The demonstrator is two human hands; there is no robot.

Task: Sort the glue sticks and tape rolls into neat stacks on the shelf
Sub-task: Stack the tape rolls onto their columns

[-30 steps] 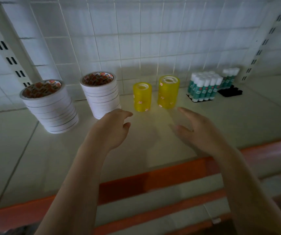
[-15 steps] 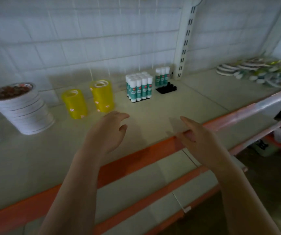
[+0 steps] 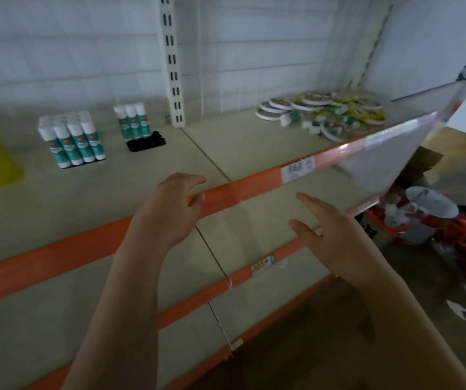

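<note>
A: Where are the things to sort?

B: The shelf [image 3: 226,153] carries a loose pile [image 3: 321,114] of tape rolls and glue sticks, far beyond the right hand [image 3: 330,235].

A: And the hands?

B: Both are empty with relaxed, spread fingers. The left hand [image 3: 169,209] hovers at the shelf edge; standing glue sticks [image 3: 74,142] are beyond it. I would take flat rolls first.

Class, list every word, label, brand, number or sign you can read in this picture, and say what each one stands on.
No text here can be read with certainty.
Glue sticks: teal labels with a red mark, too blurred to read.
Price tag on the orange shelf edge: dark print, blurred.
Small tag on the lower shelf edge: too small.
Loose tape rolls: printed patterns, unreadable.
White bucket on the floor: faint marks, unreadable.
</note>
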